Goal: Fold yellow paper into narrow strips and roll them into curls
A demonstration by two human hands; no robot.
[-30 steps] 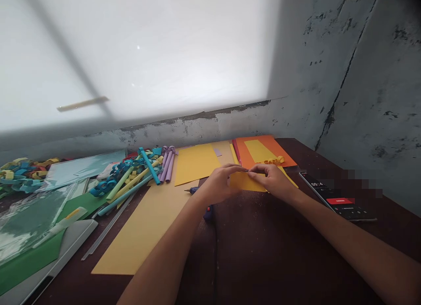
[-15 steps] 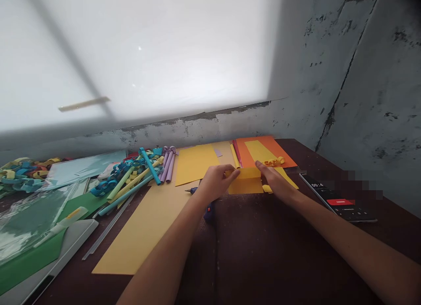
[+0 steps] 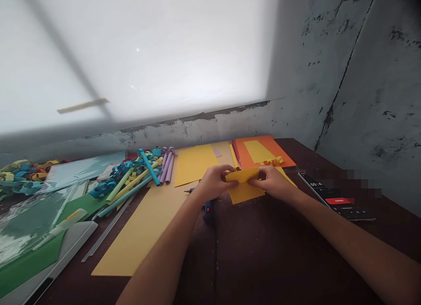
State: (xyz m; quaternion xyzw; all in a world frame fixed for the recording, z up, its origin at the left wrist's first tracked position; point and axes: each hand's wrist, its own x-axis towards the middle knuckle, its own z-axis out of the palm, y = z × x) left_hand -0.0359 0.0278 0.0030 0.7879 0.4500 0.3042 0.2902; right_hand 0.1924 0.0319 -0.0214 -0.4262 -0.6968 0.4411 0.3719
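Observation:
A small sheet of yellow paper [image 3: 247, 193] is held just above the dark table, its upper edge bending over. My left hand [image 3: 219, 180] pinches its left side between thumb and fingers. On the opposite side, my right hand [image 3: 270, 181] is closed on the same sheet, thumb in front. Curled yellow paper strips [image 3: 273, 161] lie behind my right hand. A blue glue gun [image 3: 208, 212] rests beside my left wrist, partly hidden by the forearm.
Rolled paper tubes [image 3: 149, 167] and paper chains lie at the left, near a large tan sheet [image 3: 144, 228]. Yellow paper [image 3: 197, 164] and an orange sheet [image 3: 284, 154] lie along the back. A phone [image 3: 335, 200] is on the right, and clear glue sticks [image 3: 107, 230] at left.
My right hand has closed on the right side of the yellow sheet, its thumb now in front. The sheet has tilted and its top edge curves over more.

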